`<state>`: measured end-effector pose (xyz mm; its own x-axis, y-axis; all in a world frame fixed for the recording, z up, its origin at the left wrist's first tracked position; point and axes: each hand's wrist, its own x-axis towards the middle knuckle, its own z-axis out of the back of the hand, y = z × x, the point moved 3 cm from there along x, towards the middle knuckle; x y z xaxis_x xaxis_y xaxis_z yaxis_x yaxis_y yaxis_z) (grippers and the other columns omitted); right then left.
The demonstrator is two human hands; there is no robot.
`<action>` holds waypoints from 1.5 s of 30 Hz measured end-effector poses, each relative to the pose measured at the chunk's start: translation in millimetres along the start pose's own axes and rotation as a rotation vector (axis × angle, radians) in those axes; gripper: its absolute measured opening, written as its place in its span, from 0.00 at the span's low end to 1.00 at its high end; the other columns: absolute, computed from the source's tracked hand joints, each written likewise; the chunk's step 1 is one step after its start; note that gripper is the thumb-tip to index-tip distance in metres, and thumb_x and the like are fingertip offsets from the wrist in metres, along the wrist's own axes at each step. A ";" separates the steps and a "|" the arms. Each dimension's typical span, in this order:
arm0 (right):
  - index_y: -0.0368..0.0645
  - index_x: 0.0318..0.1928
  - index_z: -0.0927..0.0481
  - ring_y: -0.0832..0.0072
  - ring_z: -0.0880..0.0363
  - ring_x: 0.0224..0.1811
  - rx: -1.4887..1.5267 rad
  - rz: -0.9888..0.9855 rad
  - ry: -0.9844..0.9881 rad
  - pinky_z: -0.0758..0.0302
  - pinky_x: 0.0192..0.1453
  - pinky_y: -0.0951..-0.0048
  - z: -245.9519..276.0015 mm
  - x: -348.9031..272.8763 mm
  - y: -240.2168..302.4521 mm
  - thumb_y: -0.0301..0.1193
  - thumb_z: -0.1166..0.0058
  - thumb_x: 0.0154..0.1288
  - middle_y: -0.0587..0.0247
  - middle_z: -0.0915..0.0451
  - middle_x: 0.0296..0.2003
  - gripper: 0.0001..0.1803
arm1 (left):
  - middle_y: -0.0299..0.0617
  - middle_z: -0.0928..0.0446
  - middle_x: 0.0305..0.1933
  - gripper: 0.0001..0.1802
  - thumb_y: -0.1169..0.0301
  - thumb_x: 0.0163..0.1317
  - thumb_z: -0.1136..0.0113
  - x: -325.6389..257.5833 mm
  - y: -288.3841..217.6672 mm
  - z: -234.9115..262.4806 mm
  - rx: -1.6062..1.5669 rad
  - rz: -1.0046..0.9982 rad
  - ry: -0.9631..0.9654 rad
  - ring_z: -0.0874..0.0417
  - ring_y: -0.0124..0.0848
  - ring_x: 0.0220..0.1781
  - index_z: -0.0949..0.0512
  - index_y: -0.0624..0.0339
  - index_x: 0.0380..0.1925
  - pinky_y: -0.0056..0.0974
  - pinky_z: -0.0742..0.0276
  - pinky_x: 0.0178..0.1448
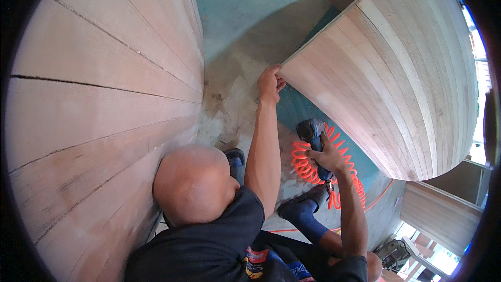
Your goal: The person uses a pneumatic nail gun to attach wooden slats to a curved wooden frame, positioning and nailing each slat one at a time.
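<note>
Head view shows us crouched between two planked wooden walls. Our left hand (270,82) reaches up and pinches the lower corner of the curved plank panel (386,73) on the right, fingers folded over its edge. Our right hand (326,157) is wrapped tight about the grip of a blue-grey air tool (312,134), which points toward the panel's lower edge, just beside it but not clearly touching.

From the tool's base an orange coiled hose (308,164) hangs in loops and trails off as a thin orange line across the floor (235,31), which is teal, worn to grey in the middle.

We judge the panel stiff and heavy, made of many narrow strips joined side by side; its corner edge looks thin, so a hold there steadies it rather than carries it. The tool seems compact and dense, best held by its handle as now; the springy hose will tug lightly on it.

A flat plank wall (99,104) fills the left side, with dark seams between the boards. Our dark shirt (209,250) bears a small red, white and blue patch near the lower edge. No packages or signs are visible. A dark, bulky thing at lower right is too blurred to name.
</note>
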<state>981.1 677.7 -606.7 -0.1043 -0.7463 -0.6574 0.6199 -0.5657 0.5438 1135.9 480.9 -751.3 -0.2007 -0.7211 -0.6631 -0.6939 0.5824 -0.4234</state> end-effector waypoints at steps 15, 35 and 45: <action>0.48 0.75 0.44 0.45 0.15 0.34 -0.719 0.194 -0.227 0.20 0.39 0.47 -46.2 14.5 64.4 0.37 0.33 0.52 0.41 0.15 0.34 0.50 | 0.34 0.26 0.38 0.19 0.58 0.69 0.40 36.6 -32.8 19.5 0.358 0.250 0.421 0.25 0.30 0.36 0.22 0.44 0.58 0.40 0.22 0.48; 0.51 0.71 0.37 0.46 0.14 0.35 -0.760 0.257 -0.297 0.19 0.43 0.48 -33.7 12.5 85.9 0.38 0.35 0.50 0.43 0.15 0.31 0.46 | 0.52 0.19 0.46 0.25 0.57 0.65 0.33 33.2 -19.8 36.9 0.196 0.266 0.425 0.14 0.44 0.46 0.23 0.64 0.54 0.49 0.13 0.53; 0.49 0.69 0.35 0.45 0.15 0.35 -0.755 0.230 -0.266 0.20 0.43 0.47 -32.5 15.2 86.1 0.39 0.34 0.51 0.42 0.15 0.30 0.43 | 0.53 0.21 0.45 0.23 0.59 0.65 0.34 36.8 -15.8 36.6 0.192 0.311 0.380 0.14 0.46 0.44 0.23 0.61 0.53 0.49 0.14 0.53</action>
<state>1058.2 629.1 -586.9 -0.0333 -0.9262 -0.3756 0.9932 -0.0726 0.0910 1164.8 458.9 -791.6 -0.6386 -0.5675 -0.5196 -0.4293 0.8232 -0.3715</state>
